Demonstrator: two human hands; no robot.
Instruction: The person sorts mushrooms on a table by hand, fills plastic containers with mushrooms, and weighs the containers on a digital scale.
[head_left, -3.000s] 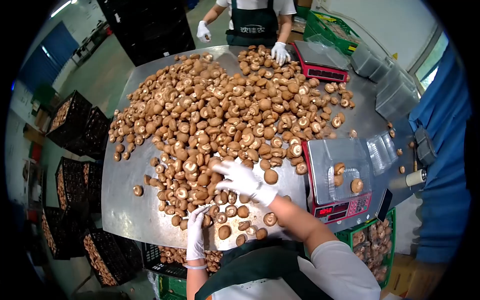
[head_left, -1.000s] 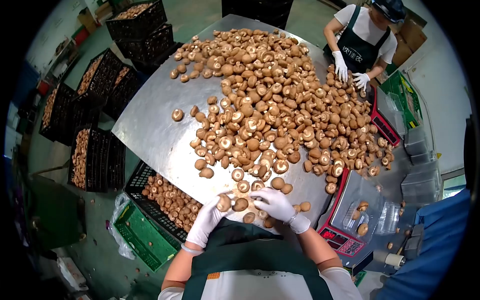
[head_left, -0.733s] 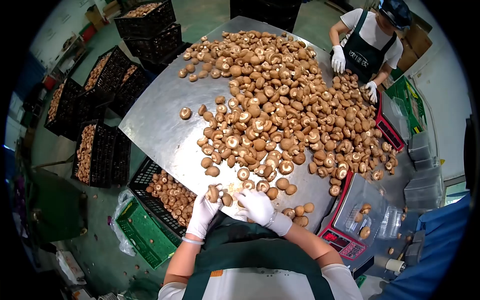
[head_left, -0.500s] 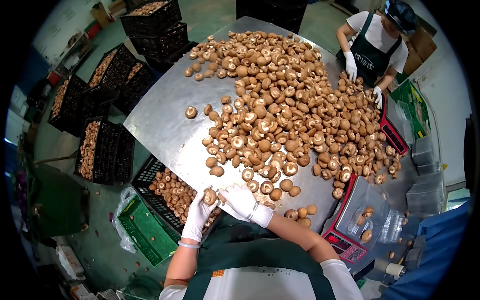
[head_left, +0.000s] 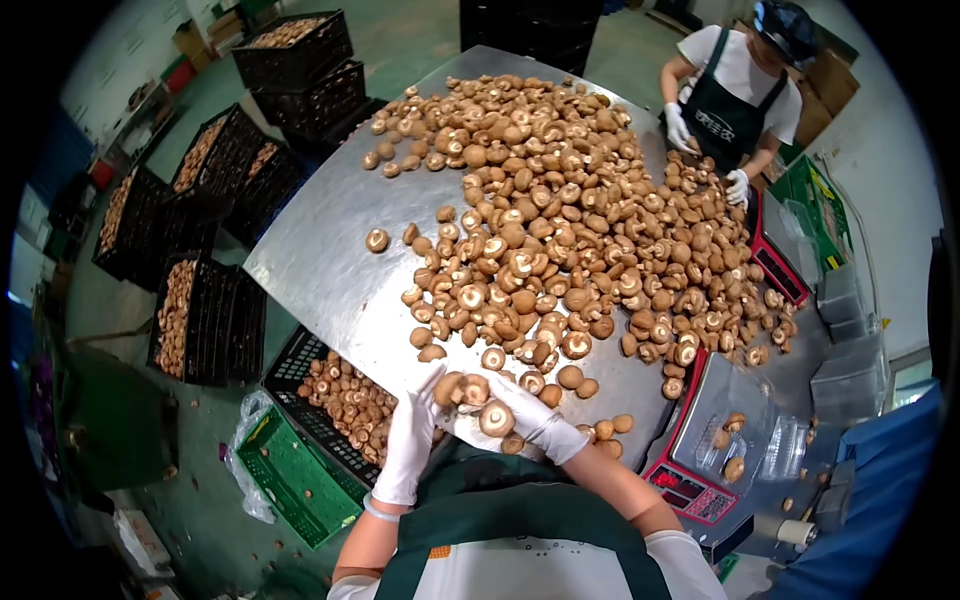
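Observation:
My left hand [head_left: 412, 425], in a white glove, is at the near edge of the metal table with its fingers curved against a brown mushroom [head_left: 449, 388]. Opposite it, my right hand [head_left: 532, 418], also gloved, cups a mushroom [head_left: 496, 418] that shows its pale gills and stem. Another mushroom [head_left: 472, 390] sits between the two hands; which one carries it I cannot tell. Just beyond my fingers spreads a large heap of mushrooms [head_left: 560, 220]. A few loose mushrooms [head_left: 604, 429] lie right of my right hand.
Below the table's left edge are a black crate [head_left: 290, 365] of mushrooms and a green crate [head_left: 300, 490]. A red scale [head_left: 690, 490] with a clear plastic tray stands at right. Across the table a co-worker [head_left: 735, 105] handles mushrooms beside another scale [head_left: 778, 265]. Stacked crates [head_left: 305, 95] stand back left.
Both my hands have moved right and turned up around the mushrooms; several now show between them instead of one in the left. The co-worker's hands have shifted slightly left.

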